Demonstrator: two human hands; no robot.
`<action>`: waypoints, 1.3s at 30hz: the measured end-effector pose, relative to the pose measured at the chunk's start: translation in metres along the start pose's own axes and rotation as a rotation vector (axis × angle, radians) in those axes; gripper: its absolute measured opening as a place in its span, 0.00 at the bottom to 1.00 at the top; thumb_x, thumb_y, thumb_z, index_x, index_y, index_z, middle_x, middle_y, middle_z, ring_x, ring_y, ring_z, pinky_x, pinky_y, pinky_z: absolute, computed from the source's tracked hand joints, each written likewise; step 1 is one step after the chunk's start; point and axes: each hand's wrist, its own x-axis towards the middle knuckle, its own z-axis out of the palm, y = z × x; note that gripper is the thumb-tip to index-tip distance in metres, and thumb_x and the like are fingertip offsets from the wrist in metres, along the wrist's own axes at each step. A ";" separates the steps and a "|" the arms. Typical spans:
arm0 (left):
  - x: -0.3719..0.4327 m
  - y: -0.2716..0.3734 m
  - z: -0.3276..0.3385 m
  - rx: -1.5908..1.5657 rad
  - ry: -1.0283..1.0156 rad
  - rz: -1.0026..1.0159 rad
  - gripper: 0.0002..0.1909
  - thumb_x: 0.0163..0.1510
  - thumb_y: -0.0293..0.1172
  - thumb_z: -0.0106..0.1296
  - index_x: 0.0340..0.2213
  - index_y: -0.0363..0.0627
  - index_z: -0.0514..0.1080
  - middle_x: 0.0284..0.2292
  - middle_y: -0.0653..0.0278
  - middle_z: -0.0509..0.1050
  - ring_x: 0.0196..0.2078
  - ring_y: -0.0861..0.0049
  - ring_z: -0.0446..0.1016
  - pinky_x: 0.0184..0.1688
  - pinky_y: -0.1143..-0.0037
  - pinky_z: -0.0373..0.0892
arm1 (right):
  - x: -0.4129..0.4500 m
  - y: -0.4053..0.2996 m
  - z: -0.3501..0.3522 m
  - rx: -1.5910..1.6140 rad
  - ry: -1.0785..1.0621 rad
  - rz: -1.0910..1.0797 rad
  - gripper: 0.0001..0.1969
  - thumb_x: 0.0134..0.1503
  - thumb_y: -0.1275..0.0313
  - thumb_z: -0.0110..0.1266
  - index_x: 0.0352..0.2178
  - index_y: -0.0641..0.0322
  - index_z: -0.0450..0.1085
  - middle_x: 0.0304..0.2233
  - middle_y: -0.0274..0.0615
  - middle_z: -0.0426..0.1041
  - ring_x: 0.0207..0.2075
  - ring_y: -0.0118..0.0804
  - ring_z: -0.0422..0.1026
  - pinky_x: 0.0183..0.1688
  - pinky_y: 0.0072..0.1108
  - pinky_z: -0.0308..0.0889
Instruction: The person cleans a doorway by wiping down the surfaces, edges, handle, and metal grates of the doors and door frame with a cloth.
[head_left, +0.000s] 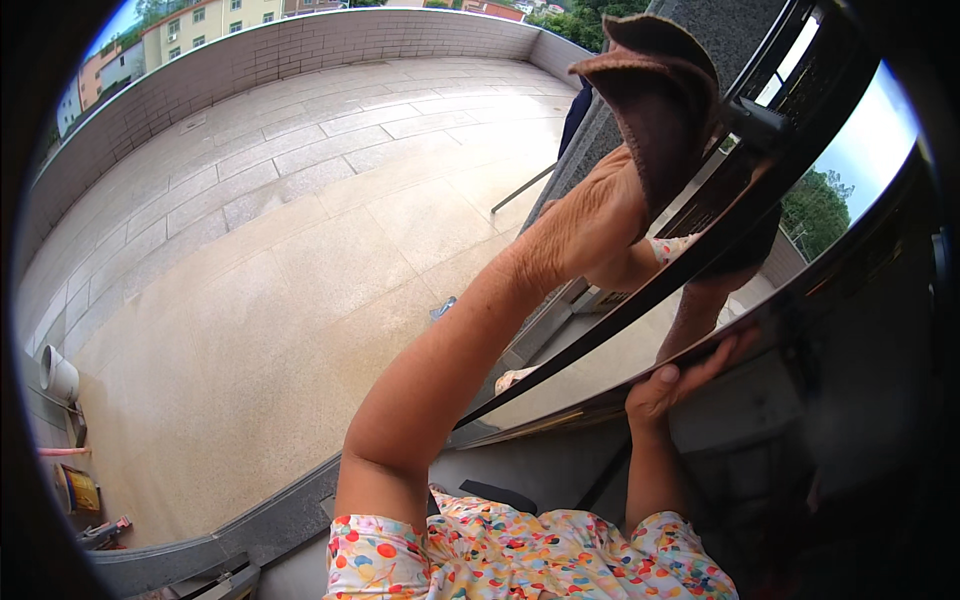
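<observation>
My left hand (611, 214) is stretched up and away from me, holding a dark brown cloth (664, 112). The cloth hides most of its fingers and lies against the upper part of a dark, glossy door (637, 304). Close by the cloth, a black handle or latch (757, 120) sticks out from the door's edge. Lower down and to the right, my right hand (667, 386) grips the edge of the door panel, thumb on the near side. Glass in the door mirrors an arm, the cloth, trees and sky.
Outside lies a tiled terrace (315, 300) bounded by a low brick parapet (300, 49). A white bucket (60, 375) and a yellow-labelled tub (79, 489) stand at far left. A grey stone sill (285, 499) crosses below, and a thin metal bar (523, 187) juts beside the stone jamb.
</observation>
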 end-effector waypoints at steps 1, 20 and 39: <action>0.004 -0.003 0.002 -0.063 -0.030 0.010 0.11 0.51 0.28 0.41 0.36 0.37 0.65 0.30 0.57 0.69 0.34 0.76 0.68 0.39 0.77 0.65 | 0.001 0.000 -0.001 0.004 -0.002 -0.004 0.33 0.53 0.52 0.28 0.54 0.63 0.36 0.55 0.63 0.32 0.57 0.59 0.34 0.55 0.42 0.34; -0.172 -0.062 0.048 -0.527 -0.556 -0.571 0.27 0.49 0.28 0.32 0.52 0.36 0.47 0.53 0.50 0.48 0.57 0.60 0.44 0.57 0.71 0.41 | -0.011 0.027 -0.008 0.202 0.176 0.258 0.37 0.52 0.51 0.30 0.54 0.65 0.31 0.56 0.57 0.32 0.57 0.51 0.38 0.55 0.40 0.37; -0.046 -0.053 0.059 -0.532 -0.518 -0.150 0.27 0.49 0.29 0.32 0.50 0.33 0.48 0.52 0.44 0.47 0.55 0.49 0.42 0.56 0.61 0.37 | 0.019 -0.018 0.010 0.254 0.418 0.647 0.42 0.44 0.48 0.45 0.51 0.66 0.39 0.52 0.45 0.44 0.53 0.37 0.47 0.54 0.28 0.40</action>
